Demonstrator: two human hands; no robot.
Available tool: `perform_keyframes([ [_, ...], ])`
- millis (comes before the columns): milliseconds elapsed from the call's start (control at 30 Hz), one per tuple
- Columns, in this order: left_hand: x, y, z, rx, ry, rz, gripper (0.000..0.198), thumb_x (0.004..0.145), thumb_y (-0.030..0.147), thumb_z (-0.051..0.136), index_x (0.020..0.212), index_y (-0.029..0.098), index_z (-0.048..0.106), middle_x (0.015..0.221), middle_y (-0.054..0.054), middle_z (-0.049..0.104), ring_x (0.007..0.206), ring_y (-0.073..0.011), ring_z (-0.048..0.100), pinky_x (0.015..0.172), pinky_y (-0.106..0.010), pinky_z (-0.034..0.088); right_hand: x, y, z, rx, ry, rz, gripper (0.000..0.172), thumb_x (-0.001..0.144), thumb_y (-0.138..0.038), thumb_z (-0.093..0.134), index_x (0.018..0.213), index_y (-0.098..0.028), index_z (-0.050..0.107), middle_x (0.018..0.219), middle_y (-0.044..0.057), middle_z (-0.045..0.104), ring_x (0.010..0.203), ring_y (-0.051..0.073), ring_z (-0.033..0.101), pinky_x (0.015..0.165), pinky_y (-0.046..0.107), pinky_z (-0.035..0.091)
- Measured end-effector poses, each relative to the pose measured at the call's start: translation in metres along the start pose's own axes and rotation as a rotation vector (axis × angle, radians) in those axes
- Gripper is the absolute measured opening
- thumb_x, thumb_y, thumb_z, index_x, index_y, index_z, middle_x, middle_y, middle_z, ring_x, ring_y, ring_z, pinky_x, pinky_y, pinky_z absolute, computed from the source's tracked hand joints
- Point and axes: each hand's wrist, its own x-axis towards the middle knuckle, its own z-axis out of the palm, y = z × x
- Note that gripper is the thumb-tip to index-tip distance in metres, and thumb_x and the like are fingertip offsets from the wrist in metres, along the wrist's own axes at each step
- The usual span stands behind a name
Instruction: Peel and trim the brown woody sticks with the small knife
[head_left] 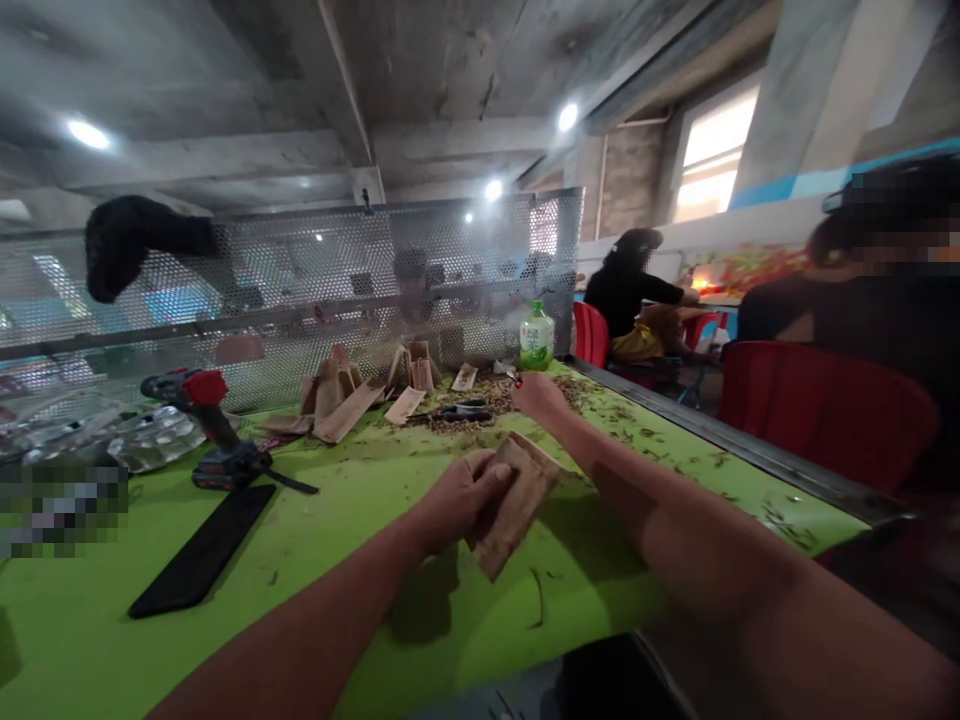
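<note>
My left hand (475,492) is closed on a flat brown piece of wood or bamboo (520,510), its thumb on the upper face. The piece is tilted above the green table. Farther out, my right hand (538,398) is closed near the green-tinted plastic bottle (536,338). A small red and metallic thing (517,381) shows at its fingertips; its kind is too small to tell. Left of that hand lie dark-handled tools (469,411) on a heap of brown shavings (442,425). Several similar brown pieces (349,411) lean and lie against the mesh panel.
A red and black cordless drill (217,425) stands at the left, beside a black flat slab (206,550) and crinkled silvery material (154,440). A perforated metal panel (315,270) closes off the back. Two people sit to the right, beyond the table's metal edge (720,440).
</note>
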Motion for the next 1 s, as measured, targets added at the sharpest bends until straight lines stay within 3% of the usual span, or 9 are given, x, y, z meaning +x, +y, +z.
perform_keyframes([
  [67, 0.003, -0.002, -0.008, -0.06, 0.068, 0.011, 0.037, 0.081, 0.048, 0.071, 0.1, 0.017, 0.07, 0.084, -0.006, 0.073, 0.068, -0.016, 0.065, 0.058, -0.023, 0.05, -0.003, -0.001, 0.001, 0.077, 0.066, -0.016, 0.032, 0.091, -0.026, 0.048, 0.106, -0.011, 0.072, 0.093, 0.016, 0.073, 0.083, 0.021, 0.067, 0.069, 0.025, 0.042],
  [267, 0.029, -0.007, -0.063, -0.346, 0.587, -0.03, 0.033, 0.087, 0.044, 0.065, 0.107, 0.018, 0.064, 0.082, -0.005, 0.074, 0.062, -0.0166, 0.069, 0.057, -0.027, 0.056, -0.031, -0.036, 0.008, 0.225, 0.037, -0.291, 0.024, 0.079, -0.019, 0.053, 0.093, -0.016, 0.073, 0.077, 0.004, 0.069, 0.067, 0.015, 0.057, 0.059, 0.022, 0.033],
  [367, 0.036, -0.008, -0.077, -0.429, 0.685, -0.031, 0.032, 0.085, 0.041, 0.068, 0.108, 0.019, 0.064, 0.08, -0.004, 0.074, 0.062, -0.0157, 0.07, 0.061, -0.027, 0.058, -0.041, -0.044, 0.014, 0.222, 0.005, -0.42, 0.021, 0.076, -0.016, 0.052, 0.085, -0.016, 0.071, 0.072, 0.002, 0.065, 0.064, 0.013, 0.051, 0.058, 0.022, 0.03],
  [500, 0.037, -0.005, -0.076, -0.474, 0.69, -0.01, 0.031, 0.086, 0.041, 0.068, 0.108, 0.019, 0.065, 0.079, -0.004, 0.074, 0.063, -0.017, 0.071, 0.062, -0.028, 0.058, -0.051, -0.052, 0.02, 0.155, -0.037, -0.526, 0.017, 0.076, -0.017, 0.053, 0.082, -0.018, 0.069, 0.071, 0.001, 0.064, 0.062, 0.013, 0.049, 0.058, 0.022, 0.029],
  [667, 0.032, 0.002, -0.064, -0.511, 0.59, -0.016, 0.027, 0.091, 0.039, 0.061, 0.105, 0.016, 0.066, 0.069, -0.003, 0.072, 0.056, -0.0163, 0.068, 0.056, -0.026, 0.056, -0.065, -0.066, 0.015, -0.028, -0.095, -0.561, 0.023, 0.082, -0.022, 0.053, 0.095, -0.019, 0.072, 0.082, 0.007, 0.071, 0.068, 0.017, 0.058, 0.059, 0.025, 0.034],
  [800, 0.028, 0.007, -0.058, -0.496, 0.508, -0.006, 0.023, 0.09, 0.038, 0.064, 0.099, 0.016, 0.065, 0.059, 0.002, 0.065, 0.043, -0.0105, 0.058, 0.043, -0.019, 0.047, -0.071, -0.072, 0.009, -0.134, -0.124, -0.598, 0.028, 0.087, -0.025, 0.05, 0.101, -0.018, 0.073, 0.092, 0.012, 0.074, 0.076, 0.021, 0.065, 0.065, 0.027, 0.039],
  [1000, 0.03, 0.014, -0.052, -0.508, 0.484, 0.014, 0.021, 0.089, 0.036, 0.066, 0.094, 0.016, 0.064, 0.052, 0.006, 0.056, 0.036, -0.0065, 0.048, 0.035, -0.015, 0.036, -0.071, -0.073, 0.005, -0.177, -0.079, -0.566, 0.027, 0.09, -0.026, 0.048, 0.098, -0.019, 0.073, 0.091, 0.011, 0.074, 0.076, 0.02, 0.067, 0.066, 0.027, 0.041],
])
